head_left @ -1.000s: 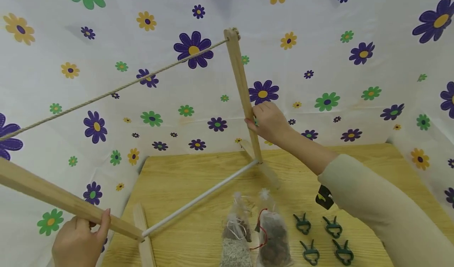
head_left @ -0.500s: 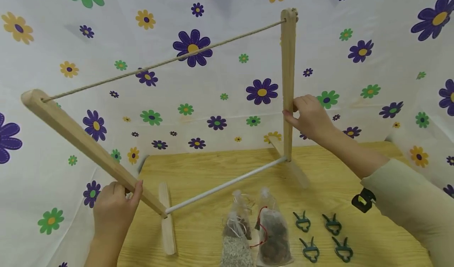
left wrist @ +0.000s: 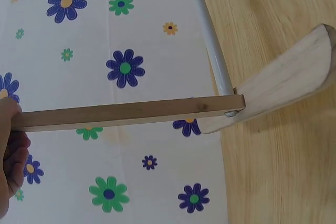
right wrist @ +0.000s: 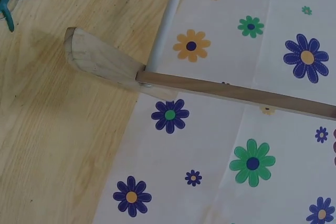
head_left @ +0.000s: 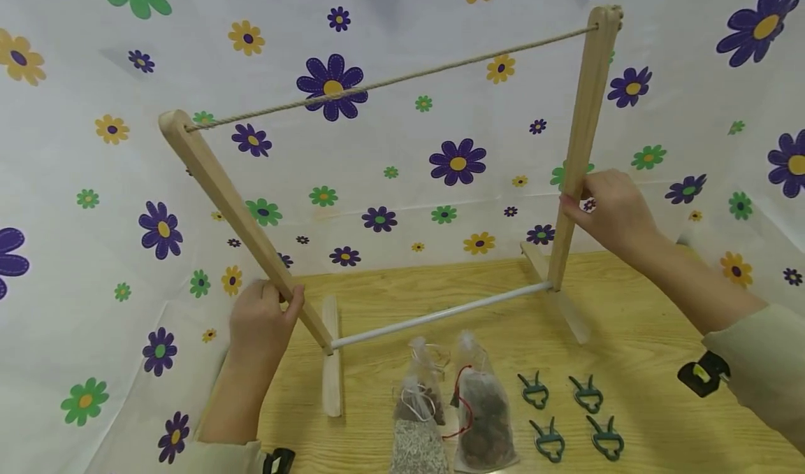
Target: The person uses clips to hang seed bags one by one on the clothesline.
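A wooden frame stands at the back of the table, with a left post (head_left: 233,208), a right post (head_left: 583,124), a rope (head_left: 390,81) strung between their tops and a white rod (head_left: 440,313) joining them low down. My left hand (head_left: 260,320) grips the lower part of the left post, thumb on its near side. Higher up on the right post, my right hand (head_left: 613,205) pinches it between thumb and fingers. Each post meets a flat wooden foot; the left foot (left wrist: 289,72) and the right foot (right wrist: 100,59) show in the wrist views. The left post leans outward.
Before the frame lie mesh bags, one with pale grains (head_left: 418,446) and one with dark round pieces (head_left: 484,418). Several green plastic clips (head_left: 550,440) lie to their right on the wooden table (head_left: 679,418). A flower-patterned cloth (head_left: 390,12) hangs behind and at the sides.
The frame has shifted right and swung round to face me more squarely, both hands moving with it. The left post's top has come into view. Bags and clips stay in place.
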Available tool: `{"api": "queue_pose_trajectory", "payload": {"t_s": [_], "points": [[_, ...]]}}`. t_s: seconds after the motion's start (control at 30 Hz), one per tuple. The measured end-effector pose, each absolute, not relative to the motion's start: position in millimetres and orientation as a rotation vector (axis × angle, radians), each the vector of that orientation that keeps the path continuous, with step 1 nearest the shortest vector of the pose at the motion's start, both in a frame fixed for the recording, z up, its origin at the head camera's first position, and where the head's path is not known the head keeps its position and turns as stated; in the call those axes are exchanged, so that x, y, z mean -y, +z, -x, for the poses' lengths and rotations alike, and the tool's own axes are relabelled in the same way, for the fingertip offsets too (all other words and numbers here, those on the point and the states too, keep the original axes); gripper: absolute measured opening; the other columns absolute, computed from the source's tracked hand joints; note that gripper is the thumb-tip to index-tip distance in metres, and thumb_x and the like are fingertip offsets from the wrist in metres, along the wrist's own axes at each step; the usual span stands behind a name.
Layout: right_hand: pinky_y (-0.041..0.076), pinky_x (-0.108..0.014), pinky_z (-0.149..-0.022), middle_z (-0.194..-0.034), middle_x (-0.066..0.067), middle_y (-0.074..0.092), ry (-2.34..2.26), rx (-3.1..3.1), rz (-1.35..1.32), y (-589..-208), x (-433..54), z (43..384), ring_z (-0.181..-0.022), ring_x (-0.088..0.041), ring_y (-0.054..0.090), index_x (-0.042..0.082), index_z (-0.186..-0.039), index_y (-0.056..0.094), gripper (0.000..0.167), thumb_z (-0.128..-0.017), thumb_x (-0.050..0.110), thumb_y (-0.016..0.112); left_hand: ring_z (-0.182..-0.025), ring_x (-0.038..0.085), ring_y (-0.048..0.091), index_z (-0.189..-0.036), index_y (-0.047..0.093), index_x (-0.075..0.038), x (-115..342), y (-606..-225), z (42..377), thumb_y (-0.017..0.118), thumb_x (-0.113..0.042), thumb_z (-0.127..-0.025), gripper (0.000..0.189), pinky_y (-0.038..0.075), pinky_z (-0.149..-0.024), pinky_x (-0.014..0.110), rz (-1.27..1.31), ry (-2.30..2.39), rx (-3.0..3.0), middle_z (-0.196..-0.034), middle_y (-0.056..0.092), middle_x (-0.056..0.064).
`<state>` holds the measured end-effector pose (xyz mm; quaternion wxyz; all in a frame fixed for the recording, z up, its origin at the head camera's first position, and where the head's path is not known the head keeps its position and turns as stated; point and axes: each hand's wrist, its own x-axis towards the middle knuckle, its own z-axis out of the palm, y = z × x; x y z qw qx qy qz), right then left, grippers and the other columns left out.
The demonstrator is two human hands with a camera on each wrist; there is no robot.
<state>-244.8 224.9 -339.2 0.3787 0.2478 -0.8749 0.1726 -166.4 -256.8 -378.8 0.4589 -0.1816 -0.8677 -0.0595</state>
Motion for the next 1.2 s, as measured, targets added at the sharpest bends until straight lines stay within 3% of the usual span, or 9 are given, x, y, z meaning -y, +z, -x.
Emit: {"api": "queue_pose_trajectory", "payload": {"t_s": [0.5, 0.83, 1.2], "points": [[0.041, -0.045, -0.060, -0.069, -0.023, 0.063, 0.400, 2.299, -0.449, -347.0, -279.8, 215.8, -0.068, -0.036, 0.054, -0.010, -0.080, 0.061, 0.020, -0.072, 0.002, 0.074, -0.050, 0.025, 0.045, -0.066, 0.055, 0.005, 206.1, -375.8, 215.2, 0.076, -0.017, -0.078, 0.033, 0.041, -0.044, 0.033, 0.577, -0.121, 2.190, -0.059, 0.051, 0.014], [0.039, -0.046, -0.058, -0.069, -0.024, 0.063, 0.386, 2.286, -0.426, -365.1, -301.2, 212.0, -0.063, -0.037, 0.053, -0.010, -0.080, 0.060, 0.023, -0.070, 0.003, 0.076, -0.055, 0.026, 0.050, -0.070, 0.058, 0.004, 183.6, -390.0, 226.8, 0.077, -0.022, -0.080, 0.033, 0.044, -0.050, 0.034, 0.594, -0.210, 2.283, -0.063, 0.054, 0.013], [0.044, -0.050, -0.064, -0.076, -0.027, 0.062, 0.467, 2.394, -0.344, -380.8, -302.2, 212.1, -0.072, -0.039, 0.053, -0.011, -0.082, 0.060, 0.019, -0.077, 0.001, 0.074, -0.057, 0.028, 0.055, -0.073, 0.060, 0.006, 176.4, -413.1, 237.2, 0.077, -0.025, -0.079, 0.036, 0.050, -0.054, 0.036, 0.590, -0.205, 2.306, -0.066, 0.057, 0.015]]}}
